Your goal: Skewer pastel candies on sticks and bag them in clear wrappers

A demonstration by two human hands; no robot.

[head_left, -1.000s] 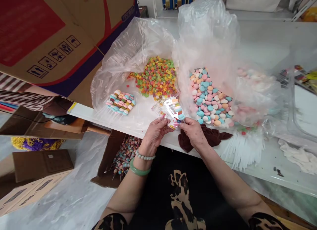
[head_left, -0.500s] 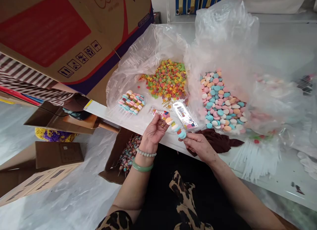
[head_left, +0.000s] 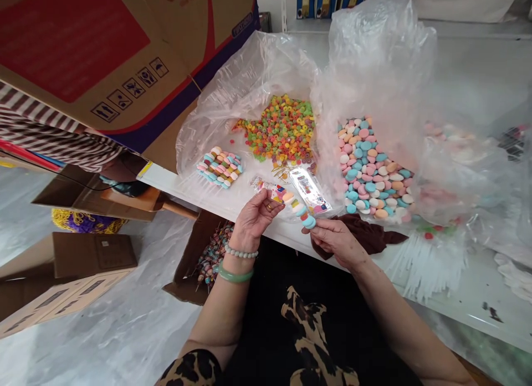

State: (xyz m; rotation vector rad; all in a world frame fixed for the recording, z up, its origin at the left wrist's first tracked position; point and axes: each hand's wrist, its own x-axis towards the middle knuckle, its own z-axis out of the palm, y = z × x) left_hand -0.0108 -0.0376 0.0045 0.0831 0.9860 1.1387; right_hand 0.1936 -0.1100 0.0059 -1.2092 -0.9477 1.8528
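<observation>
Between my two hands a candy skewer [head_left: 297, 209] of pastel discs and fruit-coloured rings is held above the table edge, tilted down to the right. My left hand [head_left: 254, 217] is closed, its thumb and fingers pinched at the skewer's upper end; the stick itself hardly shows. At the lower end, my right hand [head_left: 336, 239] grips by the blue disc. Just beyond lie a shiny printed packet [head_left: 310, 189] and a smaller printed packet [head_left: 277, 193], partly behind my left fingers. Several finished skewers [head_left: 220, 167] lie side by side to the left.
Clear plastic bags hold small ring candies [head_left: 285, 128] and pastel disc candies [head_left: 369, 175]. White sticks [head_left: 432, 269] and a brown cloth [head_left: 369, 233] lie to the right. A big carton [head_left: 166, 98] stands at left; below, an open box [head_left: 183, 275] holds wrapped sweets. A person's striped sleeve [head_left: 50, 131] shows.
My hands keep hold of the skewer, which has shifted very slightly to the right at its lower end. The camera view has moved a little; the rest looks the same.
</observation>
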